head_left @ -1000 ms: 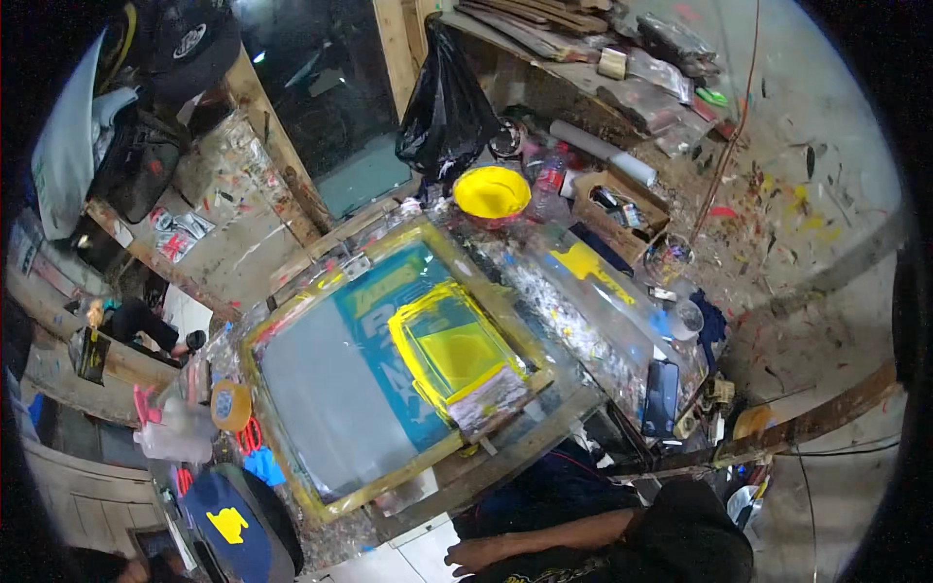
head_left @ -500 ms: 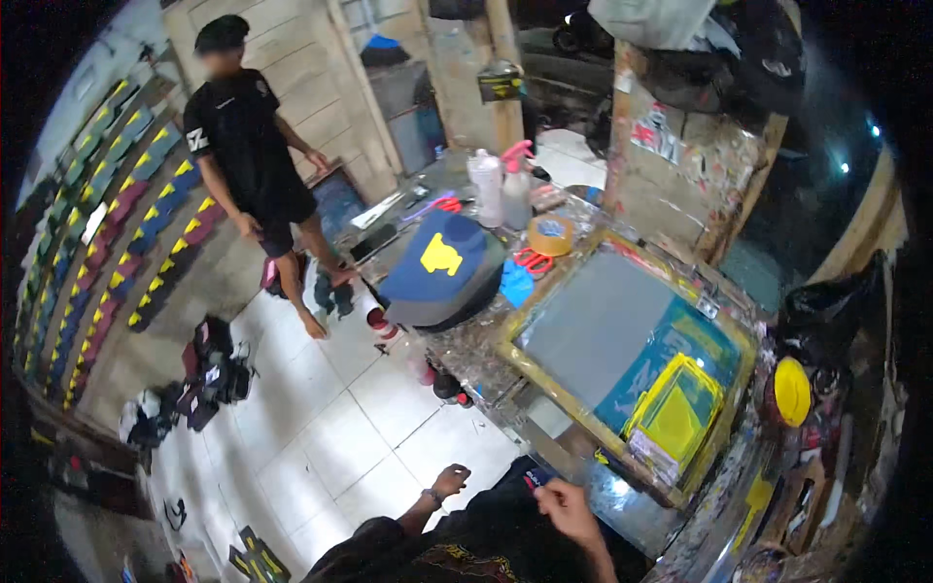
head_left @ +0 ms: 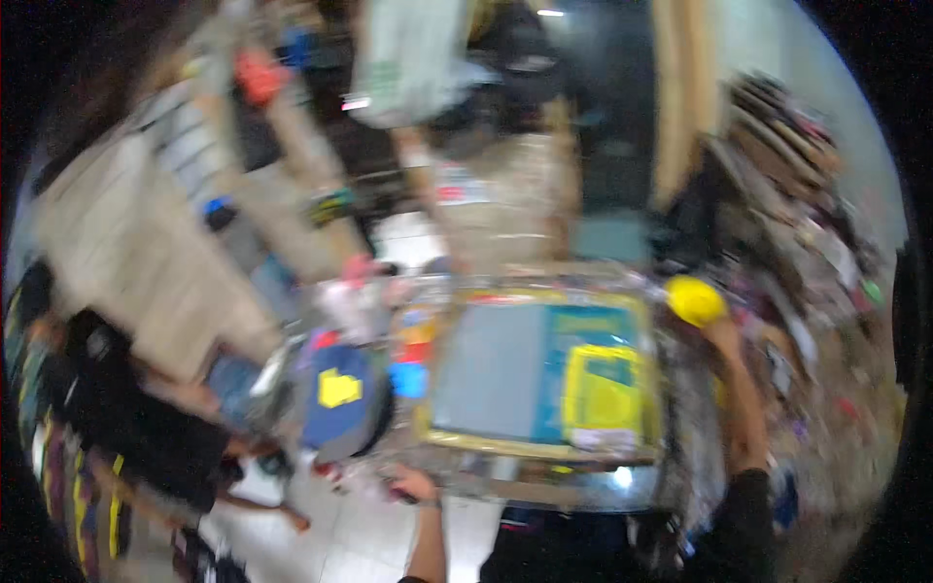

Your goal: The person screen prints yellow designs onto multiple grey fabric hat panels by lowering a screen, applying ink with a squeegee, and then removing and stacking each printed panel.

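Reaching right hand (head_left: 717,328) touching yellow bowl (head_left: 694,299); left hand (head_left: 413,483) at table edge (head_left: 525,491).

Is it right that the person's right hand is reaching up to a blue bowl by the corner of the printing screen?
Not quite. In the head view the right hand does reach up beside the printing screen, but the bowl there is yellow, not blue. The picture is too blurred to show whether the hand grips it.

Blurred workshop interior: pale tiled floor (head_left: 350,530) is seen left of the hands, wooden posts (head_left: 685,97) beyond them, cluttered shelving (head_left: 797,146) at far right.
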Available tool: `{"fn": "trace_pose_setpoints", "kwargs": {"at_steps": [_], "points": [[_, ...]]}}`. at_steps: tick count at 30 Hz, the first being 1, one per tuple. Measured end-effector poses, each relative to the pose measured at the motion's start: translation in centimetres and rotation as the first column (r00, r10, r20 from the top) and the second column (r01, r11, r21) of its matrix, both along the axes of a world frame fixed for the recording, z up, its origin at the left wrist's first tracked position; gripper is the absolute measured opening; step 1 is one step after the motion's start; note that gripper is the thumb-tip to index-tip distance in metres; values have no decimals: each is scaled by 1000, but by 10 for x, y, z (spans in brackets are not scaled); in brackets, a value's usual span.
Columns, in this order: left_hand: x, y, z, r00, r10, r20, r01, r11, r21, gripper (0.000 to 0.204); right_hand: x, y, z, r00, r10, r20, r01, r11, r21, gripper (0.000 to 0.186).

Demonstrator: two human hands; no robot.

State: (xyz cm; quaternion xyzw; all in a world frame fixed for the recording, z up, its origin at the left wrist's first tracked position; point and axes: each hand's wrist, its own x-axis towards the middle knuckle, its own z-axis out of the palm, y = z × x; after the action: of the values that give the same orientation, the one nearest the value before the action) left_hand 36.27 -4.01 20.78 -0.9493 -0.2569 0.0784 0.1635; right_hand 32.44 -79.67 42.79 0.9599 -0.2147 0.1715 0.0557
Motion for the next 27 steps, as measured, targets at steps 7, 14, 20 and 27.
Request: {"fn": "trace_pose_setpoints", "kwargs": {"at_steps": [7,14,20,27], "points": [[-37,-9,34,209,897,389,258,333,-907,72,96,34,-5,995,96,-28,-84,954,287,43],[-57,-31,85,209,886,415,300,346,-889,78,126,20,20,996,66,-51,-49,955,292,37],[-26,-15,52,189,809,556,245,509,-825,68,138,-24,-8,993,118,-10,-109,944,312,32],[-2,25,-44,392,672,629,222,595,-773,59,97,-134,23,970,220,-100,-236,955,-182,27]]}}
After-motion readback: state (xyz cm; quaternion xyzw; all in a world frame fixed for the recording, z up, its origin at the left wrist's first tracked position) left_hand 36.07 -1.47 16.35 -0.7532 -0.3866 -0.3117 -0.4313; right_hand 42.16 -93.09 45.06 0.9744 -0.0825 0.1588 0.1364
